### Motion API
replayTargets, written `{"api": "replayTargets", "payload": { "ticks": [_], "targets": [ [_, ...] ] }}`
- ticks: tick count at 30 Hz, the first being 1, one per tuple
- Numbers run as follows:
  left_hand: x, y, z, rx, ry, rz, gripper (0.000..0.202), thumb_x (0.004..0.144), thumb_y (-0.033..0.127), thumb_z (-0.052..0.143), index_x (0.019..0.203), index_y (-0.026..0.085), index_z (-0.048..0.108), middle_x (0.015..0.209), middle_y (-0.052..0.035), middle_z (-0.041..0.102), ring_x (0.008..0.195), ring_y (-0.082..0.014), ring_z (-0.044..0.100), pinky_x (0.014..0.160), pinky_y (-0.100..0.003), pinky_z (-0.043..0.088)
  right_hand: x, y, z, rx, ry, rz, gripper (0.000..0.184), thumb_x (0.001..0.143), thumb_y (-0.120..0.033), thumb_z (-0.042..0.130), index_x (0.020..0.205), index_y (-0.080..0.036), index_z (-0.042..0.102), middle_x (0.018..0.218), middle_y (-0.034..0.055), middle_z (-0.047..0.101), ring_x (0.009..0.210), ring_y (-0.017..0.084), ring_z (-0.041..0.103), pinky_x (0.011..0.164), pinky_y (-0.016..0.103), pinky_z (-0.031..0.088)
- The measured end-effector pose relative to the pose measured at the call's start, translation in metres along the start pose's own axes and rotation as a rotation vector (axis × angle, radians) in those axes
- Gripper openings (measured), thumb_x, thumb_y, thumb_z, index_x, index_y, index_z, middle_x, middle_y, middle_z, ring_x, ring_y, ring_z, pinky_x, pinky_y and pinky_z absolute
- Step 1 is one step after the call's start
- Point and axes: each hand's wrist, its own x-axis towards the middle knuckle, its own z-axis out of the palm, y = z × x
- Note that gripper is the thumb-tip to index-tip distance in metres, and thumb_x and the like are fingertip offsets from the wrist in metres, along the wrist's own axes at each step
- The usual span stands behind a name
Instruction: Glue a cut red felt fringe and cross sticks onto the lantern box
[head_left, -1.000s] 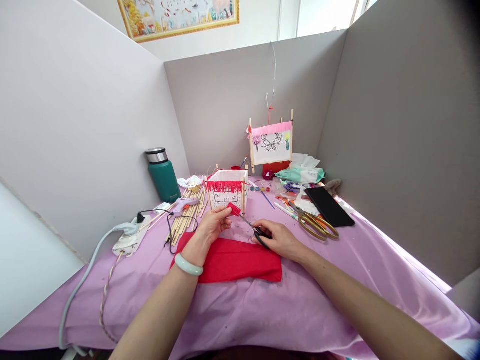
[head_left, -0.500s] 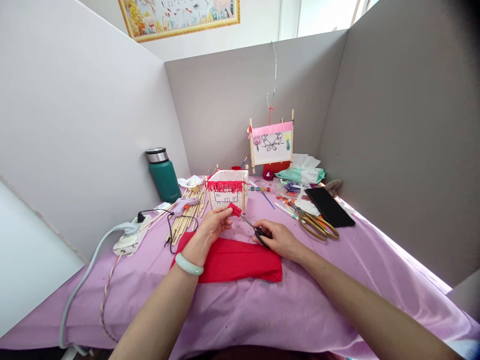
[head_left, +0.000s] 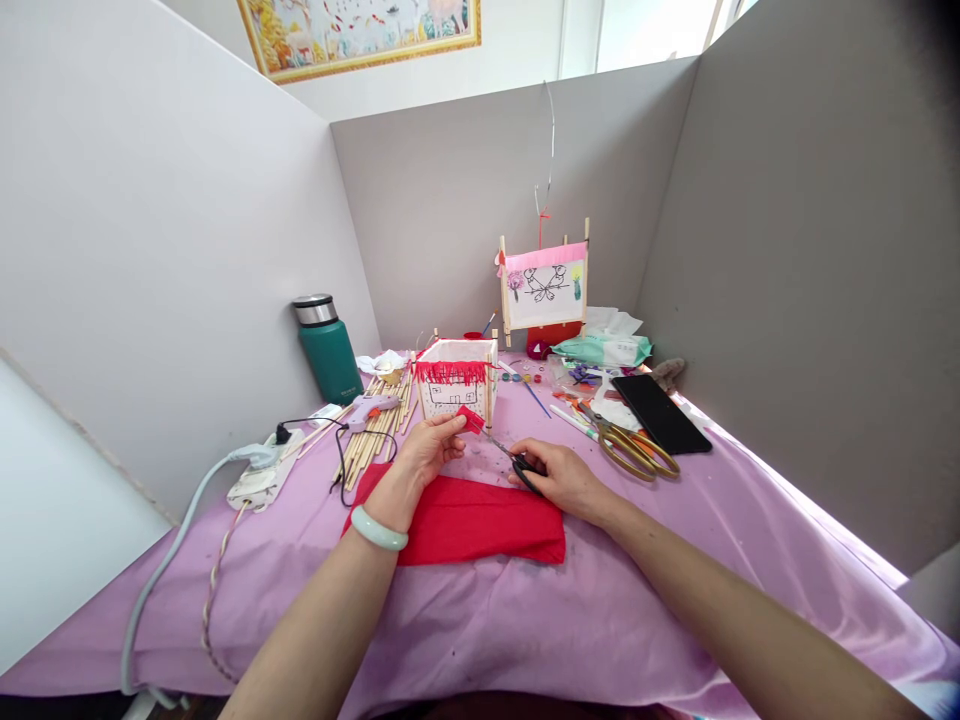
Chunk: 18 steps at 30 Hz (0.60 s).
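Observation:
My left hand [head_left: 435,447] pinches a small piece of red fabric [head_left: 470,419] between thumb and fingers. Black-handled scissors [head_left: 525,470] are in my right hand [head_left: 559,474], their blades pointing at the edge of that piece. Whether the blades are apart is too small to make out. Below both hands lies a folded red cloth [head_left: 472,525]. Just beyond the left fingertips stands a box-shaped lantern [head_left: 452,392] with stick corners, a line drawing on its front and red fringe along the top.
Wooden sticks [head_left: 369,445], a glue gun [head_left: 371,408], a power strip [head_left: 264,478] and a green bottle [head_left: 328,350] are at left. Gold-handled scissors [head_left: 630,450], a phone [head_left: 660,414] and wipes [head_left: 604,350] lie right. A second lantern [head_left: 545,290] hangs behind from a wire.
Hardly anything differs. My right hand and the scissors have shifted very slightly; the left hand keeps its pinch on the red piece.

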Motion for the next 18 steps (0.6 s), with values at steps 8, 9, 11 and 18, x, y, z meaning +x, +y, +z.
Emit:
{"api": "replayTargets", "payload": {
  "ticks": [8,9,11,18],
  "targets": [
    [0.0015,-0.001,-0.0022,-0.01,-0.031,0.007,0.013,0.074,0.01,0.069,0.084,0.012,0.062,0.061,0.0019,0.061,0.04,-0.0061,0.052,0.042,-0.017,0.042,0.0005,0.0015,0.0,0.006,0.005,0.0,0.033,0.077,-0.042,0.064,0.102,-0.02,0.063,0.07,-0.0012,0.06,0.058,0.01,0.047,0.055,0.02,0.032],
    [0.0017,-0.0011,-0.0026,-0.012,-0.035,0.008,0.014,0.074,0.01,0.068,0.086,0.013,0.062,0.062,0.0019,0.061,0.04,-0.0062,0.052,0.042,-0.017,0.043,0.0005,0.0012,-0.0001,0.005,0.005,0.002,0.033,0.077,-0.042,0.065,0.101,-0.02,0.063,0.07,-0.0012,0.06,0.058,0.01,0.047,0.055,0.02,0.032],
    [0.0019,-0.0011,-0.0031,-0.012,-0.035,0.011,0.014,0.074,0.009,0.068,0.086,0.013,0.062,0.062,0.0022,0.061,0.04,-0.0064,0.053,0.041,-0.017,0.043,0.0005,0.0002,-0.0004,-0.002,0.003,0.004,0.032,0.077,-0.041,0.065,0.101,-0.02,0.064,0.07,-0.0013,0.06,0.058,0.01,0.047,0.055,0.02,0.032],
    [0.0026,-0.002,-0.0037,0.018,-0.021,0.045,0.013,0.073,0.01,0.069,0.083,0.014,0.061,0.056,0.0032,0.059,0.039,-0.0072,0.053,0.04,-0.016,0.042,0.0005,0.0,-0.0005,-0.011,-0.005,0.004,0.032,0.078,-0.042,0.064,0.102,-0.02,0.063,0.07,-0.0015,0.06,0.058,0.01,0.047,0.055,0.02,0.032]
  ]
}}
